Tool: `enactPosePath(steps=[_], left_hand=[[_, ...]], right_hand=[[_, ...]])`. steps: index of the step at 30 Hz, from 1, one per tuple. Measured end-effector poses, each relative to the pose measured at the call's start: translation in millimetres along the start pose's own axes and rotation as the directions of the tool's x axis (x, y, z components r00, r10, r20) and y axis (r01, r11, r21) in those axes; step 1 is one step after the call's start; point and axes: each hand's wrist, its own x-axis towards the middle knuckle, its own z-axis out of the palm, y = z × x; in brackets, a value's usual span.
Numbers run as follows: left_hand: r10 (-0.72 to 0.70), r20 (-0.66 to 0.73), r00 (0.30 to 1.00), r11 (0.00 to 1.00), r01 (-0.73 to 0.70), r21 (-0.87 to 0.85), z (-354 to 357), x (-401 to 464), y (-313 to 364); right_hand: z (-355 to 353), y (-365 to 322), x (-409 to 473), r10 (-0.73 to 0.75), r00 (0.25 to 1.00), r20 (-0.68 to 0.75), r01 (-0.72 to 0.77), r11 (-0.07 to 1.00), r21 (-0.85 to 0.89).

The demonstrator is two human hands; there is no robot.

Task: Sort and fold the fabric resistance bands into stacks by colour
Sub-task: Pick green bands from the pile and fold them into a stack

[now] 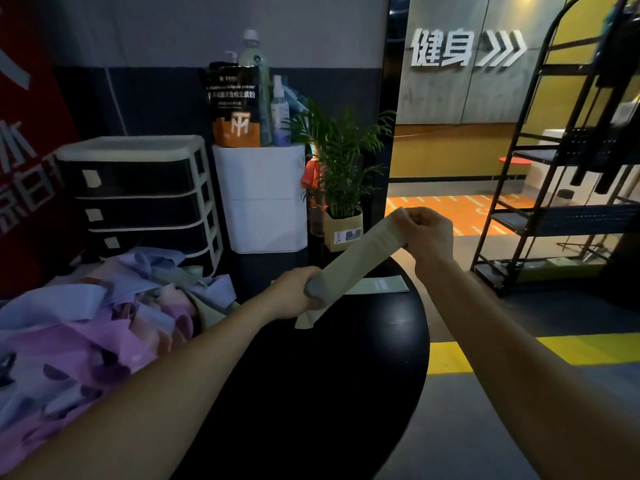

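Left hand (299, 291) clenched round, right hand (427, 233) pinching, ends of pale green fabric band (360, 259): light, limp, best gripped endwise.

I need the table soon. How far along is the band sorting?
Barely begun. Done: one folded green band lies on the black table. In hand: the left hand and right hand hold a second green band stretched between them. Left: the mixed purple, blue and pink pile.

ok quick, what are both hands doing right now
Left hand: grips the lower end of the green band.
Right hand: pinches its upper end.
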Motion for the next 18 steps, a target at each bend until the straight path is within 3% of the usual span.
enactPosePath(steps=[11,13,15,18], left_hand=[[-0.276,-0.017,0.961,0.960,0.277,0.052,-36.7,11.1,-66.6],[-0.337,-0.060,0.939,0.935,0.327,-0.136,-37.5,16.2,-75.0],[-0.444,-0.114,0.889,0.842,0.370,-0.392,-32.0,24.7,-78.2],[-0.530,-0.270,0.804,0.783,0.341,-0.520,-21.3,42.3,-91.3]], right_hand=[[-16.1,76.8,30.5,0.177,0.964,-0.197,-0.192,0.979,-0.063],[-16.4,89.4,37.5,0.196,0.954,-0.226,-0.220,0.971,-0.089],[-15.5,102.7,40.7,0.195,0.960,-0.199,-0.229,0.960,-0.164],[-14.6,123.4,45.7,0.169,0.977,-0.131,-0.202,0.933,-0.299]])
